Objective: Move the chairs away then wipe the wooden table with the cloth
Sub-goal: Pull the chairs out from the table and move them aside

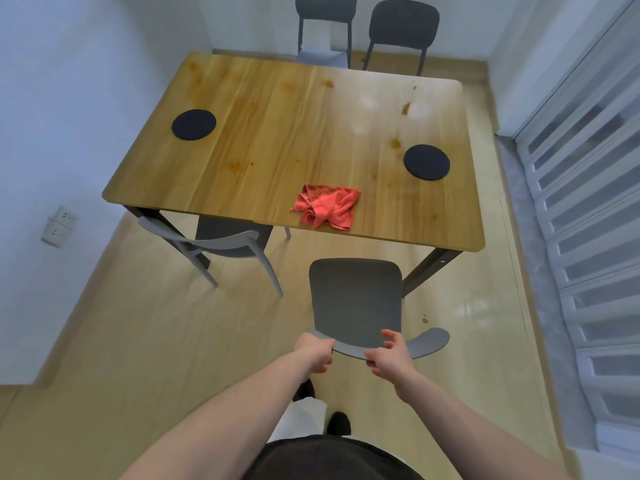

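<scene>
Head view: both hands meet the curved backrest of the nearest grey chair [356, 303], which stands just clear of the near edge of the wooden table [277, 133]. The left hand [313, 351] curls round the backrest's left end; the right hand [389, 356] cups its middle, fingers half spread, thumb under the rim. A crumpled red cloth [327, 206] lies near the table's front edge. Another chair [225, 245] sits tucked under on the left, and two far chairs [401, 27] stand beyond.
</scene>
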`<state>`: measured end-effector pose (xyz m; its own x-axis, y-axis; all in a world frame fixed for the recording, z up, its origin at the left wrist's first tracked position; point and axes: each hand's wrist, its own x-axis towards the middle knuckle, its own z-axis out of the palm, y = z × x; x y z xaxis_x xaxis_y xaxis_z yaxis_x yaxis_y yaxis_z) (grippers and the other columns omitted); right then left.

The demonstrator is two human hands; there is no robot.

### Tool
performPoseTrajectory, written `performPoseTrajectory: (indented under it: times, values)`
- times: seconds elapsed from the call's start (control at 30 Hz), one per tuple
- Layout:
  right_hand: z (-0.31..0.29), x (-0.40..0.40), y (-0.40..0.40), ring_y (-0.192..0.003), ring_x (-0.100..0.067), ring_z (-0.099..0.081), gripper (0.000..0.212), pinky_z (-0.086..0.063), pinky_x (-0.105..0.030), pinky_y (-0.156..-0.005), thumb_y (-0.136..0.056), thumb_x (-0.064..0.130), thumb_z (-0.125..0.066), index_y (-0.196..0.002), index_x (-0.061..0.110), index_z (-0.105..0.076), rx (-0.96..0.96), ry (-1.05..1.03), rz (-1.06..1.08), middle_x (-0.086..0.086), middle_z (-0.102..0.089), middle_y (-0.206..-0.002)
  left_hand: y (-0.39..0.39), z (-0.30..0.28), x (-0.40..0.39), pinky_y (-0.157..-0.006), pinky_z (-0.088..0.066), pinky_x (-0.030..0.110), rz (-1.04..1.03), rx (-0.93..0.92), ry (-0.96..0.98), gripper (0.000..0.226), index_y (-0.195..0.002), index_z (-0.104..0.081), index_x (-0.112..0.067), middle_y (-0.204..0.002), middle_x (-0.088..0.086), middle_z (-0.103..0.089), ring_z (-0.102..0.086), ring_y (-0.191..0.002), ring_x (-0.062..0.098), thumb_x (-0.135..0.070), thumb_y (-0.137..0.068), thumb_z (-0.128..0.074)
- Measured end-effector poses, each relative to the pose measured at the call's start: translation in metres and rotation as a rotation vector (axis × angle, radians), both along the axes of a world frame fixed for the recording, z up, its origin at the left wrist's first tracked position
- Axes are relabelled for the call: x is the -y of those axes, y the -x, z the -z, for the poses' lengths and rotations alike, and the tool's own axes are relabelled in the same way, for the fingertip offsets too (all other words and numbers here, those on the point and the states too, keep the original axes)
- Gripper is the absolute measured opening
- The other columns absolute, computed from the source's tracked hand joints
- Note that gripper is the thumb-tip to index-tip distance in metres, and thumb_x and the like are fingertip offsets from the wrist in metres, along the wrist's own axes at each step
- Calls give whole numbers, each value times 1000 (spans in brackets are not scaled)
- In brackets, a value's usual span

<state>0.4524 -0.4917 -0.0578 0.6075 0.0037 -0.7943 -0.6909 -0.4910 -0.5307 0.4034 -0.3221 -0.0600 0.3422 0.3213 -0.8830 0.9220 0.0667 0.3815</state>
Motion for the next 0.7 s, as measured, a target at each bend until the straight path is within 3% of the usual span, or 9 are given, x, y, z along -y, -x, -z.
performPoseTrajectory:
  times: [0.13,0.2,0.27,0.33,0.4,0.47,0.53,0.6,0.7]
  values:
    - [-6,5,-30,-104,-28,-61,83,-58,-42,-86,-85,7,-72,-154,22,-28,35,185,94,-13,-32,-151,-19,3,-9,-78,-60,30,-66,-11,31,16,-98,-52,-7,-93,5,-61,-70,-96,20,-19,-100,-61]
    - [-12,10,-43,-103,-27,-51,84,-51,-41,-92,-87,5,-68,-156,20,-24,91,279,96,-11,-20,-158,-29,6,-18,-87,-57,33,-60,-13,42,18,-90,-50,-7,-102,9,-64,-68,-105,25,-16,-98,-63]
    - [-16,15,-53,-103,-29,-49,88,-47,-41,-96,-87,3,-67,-158,20,-19,124,328,110,-7,-12,-162,-36,9,-26,-92,-57,33,-29,-19,35,22,-104,-53,-4,-117,11,-64,-65,-113,28,-18,-95,-67]
    - [-18,18,-62,-117,-36,-54,96,-49,-46,-100,-84,-1,-68,-160,23,-15,151,347,141,-6,-8,-164,-41,10,-33,-93,-57,35,-15,-23,-8,34,-115,-53,-4,-120,12,-63,-64,-112,28,-21,-92,-72]
    - [-18,19,-74,-128,-41,-51,102,-51,-51,-101,-82,-4,-67,-161,25,-9,149,381,197,-10,-11,-165,-48,10,-38,-92,-59,39,-19,-18,-19,35,-115,-53,-6,-117,13,-64,-64,-108,28,-21,-91,-73]
    - [-12,20,-88,-125,-44,-55,103,-54,-53,-97,-83,-6,-65,-162,23,-5,81,381,271,-19,-32,-157,-57,11,-44,-88,-60,39,-46,-3,-23,29,-112,-56,-7,-112,12,-66,-66,-103,27,-19,-91,-72]
    - [-8,19,-102,-110,-43,-64,87,-62,-46,-75,-87,-10,-60,-159,13,-18,-33,278,378,-22,-52,-135,-66,11,-51,-83,-61,38,-59,14,-35,27,-112,-59,-9,-106,10,-69,-69,-97,25,-21,-91,-71]
    - [-7,16,-112,-88,-37,-69,53,-57,-33,-49,-90,-12,-58,-139,-3,-43,-105,210,431,-24,-61,-114,-75,9,-57,-80,-62,39,-68,21,-42,27,-113,-60,-10,-103,9,-71,-70,-94,24,-22,-91,-71]
    - [-5,15,-133,-81,-35,-67,29,-52,-27,-38,-92,-13,-56,-121,-8,-52,-162,161,444,-26,-62,-108,-94,10,-63,-77,-63,37,-111,9,-43,26,-115,-59,-9,-105,11,-70,-71,-94,25,-19,-93,-67]
